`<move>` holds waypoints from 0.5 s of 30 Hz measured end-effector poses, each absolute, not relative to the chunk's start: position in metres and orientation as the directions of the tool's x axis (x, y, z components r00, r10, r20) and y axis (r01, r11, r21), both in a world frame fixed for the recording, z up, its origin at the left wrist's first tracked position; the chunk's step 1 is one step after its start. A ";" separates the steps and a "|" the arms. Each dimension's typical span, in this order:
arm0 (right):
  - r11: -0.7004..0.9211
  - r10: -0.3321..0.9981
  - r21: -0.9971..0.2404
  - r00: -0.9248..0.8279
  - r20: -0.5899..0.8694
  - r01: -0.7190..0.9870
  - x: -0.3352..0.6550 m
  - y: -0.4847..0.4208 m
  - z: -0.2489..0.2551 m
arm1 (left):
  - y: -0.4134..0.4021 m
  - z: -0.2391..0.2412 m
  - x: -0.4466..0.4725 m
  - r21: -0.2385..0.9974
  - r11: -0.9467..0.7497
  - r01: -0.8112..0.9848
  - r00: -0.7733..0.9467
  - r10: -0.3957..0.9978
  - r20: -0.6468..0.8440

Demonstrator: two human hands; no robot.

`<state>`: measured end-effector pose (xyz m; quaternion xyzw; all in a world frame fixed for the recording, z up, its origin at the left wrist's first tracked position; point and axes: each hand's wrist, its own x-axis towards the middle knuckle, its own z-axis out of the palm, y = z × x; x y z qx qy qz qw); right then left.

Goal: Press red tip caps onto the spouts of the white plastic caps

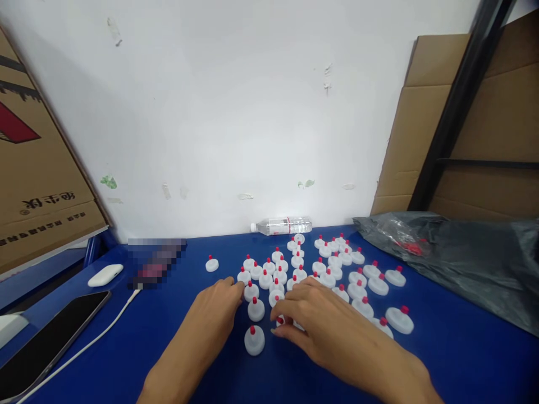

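Note:
Many white round caps with red tips point(255, 340) stand on the blue table, their tips pointing up. My right hand point(311, 311) reaches in among them from the right. Its thumb and index finger close around one red-tipped cap point(280, 322), which the hand partly hides. My left hand point(221, 303) is at the left edge of the group, its fingers curled beside the nearest caps. Whatever those fingers hold, if anything, is hidden. One red-tipped cap point(211, 264) stands apart at the back left.
A clear plastic bottle point(284, 225) lies along the white wall. At left are a phone point(54, 331), a white earbud case point(105, 275), a white cable point(99, 335) and a printed cardboard box point(42, 163). A grey plastic bag point(471, 258) covers the right side of the blue table point(168, 314).

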<state>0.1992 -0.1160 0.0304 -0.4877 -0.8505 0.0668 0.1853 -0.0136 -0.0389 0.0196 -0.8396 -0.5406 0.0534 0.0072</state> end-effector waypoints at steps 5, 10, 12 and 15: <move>0.540 0.839 -0.281 -0.481 0.254 0.794 0.198 -0.118 0.031 | -0.039 0.016 -0.020 -0.074 -0.385 0.920 0.382 0.923 -0.048; 0.556 0.829 -0.275 -0.503 0.244 0.784 0.196 -0.120 0.032 | -0.037 0.018 -0.023 -0.096 -0.362 0.927 0.358 0.932 -0.053; 0.544 0.836 -0.294 -0.475 0.276 0.786 0.196 -0.120 0.032 | -0.039 0.020 -0.022 -0.108 -0.365 0.925 0.361 0.931 -0.053; 0.492 0.844 -0.273 -0.377 0.381 0.827 0.201 -0.115 0.031 | -0.042 0.025 -0.019 -0.121 -0.375 0.919 0.372 0.927 -0.049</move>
